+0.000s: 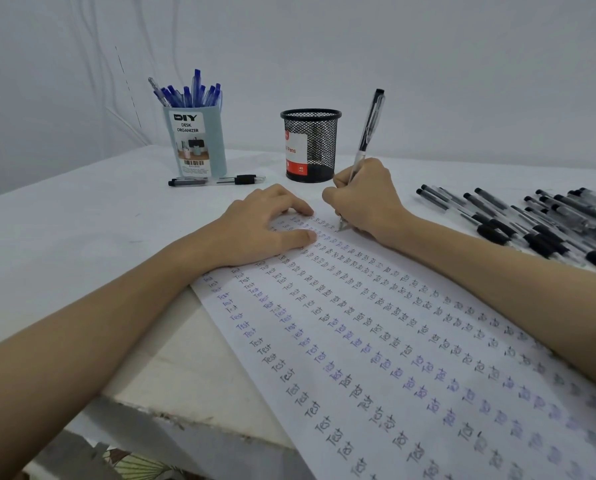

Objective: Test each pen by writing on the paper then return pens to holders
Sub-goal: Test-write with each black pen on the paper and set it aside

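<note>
The right hand (365,199) pinches a black pen (367,133), tip on the paper (376,341) mid-test, while the left hand (262,223) lies spread, pressing the sheet flat; next, I'd judge, the pen goes into the mesh holder (311,145) close behind.

A single wide-angle head view looks forward and down from close above the table (82,216). Both forearms enter from the lower corners, the paper (376,341) fills the lower right, and a wall (428,64) spans the upper frame.
</note>
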Motion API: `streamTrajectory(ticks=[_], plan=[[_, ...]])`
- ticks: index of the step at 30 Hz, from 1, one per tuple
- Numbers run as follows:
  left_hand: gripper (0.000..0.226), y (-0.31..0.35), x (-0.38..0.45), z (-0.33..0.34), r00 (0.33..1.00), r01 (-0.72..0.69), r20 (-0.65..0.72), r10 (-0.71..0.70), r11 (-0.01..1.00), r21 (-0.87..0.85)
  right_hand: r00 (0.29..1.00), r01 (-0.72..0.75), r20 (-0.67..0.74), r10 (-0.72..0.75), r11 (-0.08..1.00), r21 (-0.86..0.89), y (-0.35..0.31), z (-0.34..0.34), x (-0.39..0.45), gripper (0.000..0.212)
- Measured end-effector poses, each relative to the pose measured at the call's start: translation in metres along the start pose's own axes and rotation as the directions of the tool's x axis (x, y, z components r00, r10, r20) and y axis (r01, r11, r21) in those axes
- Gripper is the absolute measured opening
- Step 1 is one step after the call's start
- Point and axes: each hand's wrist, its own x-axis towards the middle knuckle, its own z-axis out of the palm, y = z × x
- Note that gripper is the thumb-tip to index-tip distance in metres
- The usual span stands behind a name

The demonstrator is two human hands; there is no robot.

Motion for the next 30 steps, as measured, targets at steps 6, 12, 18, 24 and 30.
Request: streamTrajectory(ticks=[6,12,18,24,30], plan=[[0.065,0.0,0.0,0.0,1.0,0.002,0.002,-0.002,1.0,-0.006,1.0,-0.02,0.004,0.02,1.0,-0.003,-0.002,0.0,-0.001,0.046],[0.063,-0.002,0.001,0.0,1.0,0.0,-0.004,0.0,1.0,-0.01,0.999,-0.033,0.005,0.033,0.999,-0.008,-0.001,0.0,0.0,0.045],[0.065,-0.003,0.0,0.0,1.0,-0.008,-0.016,0.008,0.999,-0.049,0.945,-0.326,0.065,0.322,0.901,0.286,0.0,-0.01,0.003,0.024],[0.051,-0.004,-0.002,0.0,0.999,-0.033,-0.031,0.032,0.999,-0.029,0.942,-0.331,0.161,0.295,0.9,0.284,-0.01,-0.036,0.014,0.032],[0.047,-0.004,-0.005,0.002,0.995,-0.053,-0.08,0.052,0.999,-0.006,0.931,-0.353,0.195,0.309,0.898,0.262,-0.015,-0.054,-0.001,0.025]])
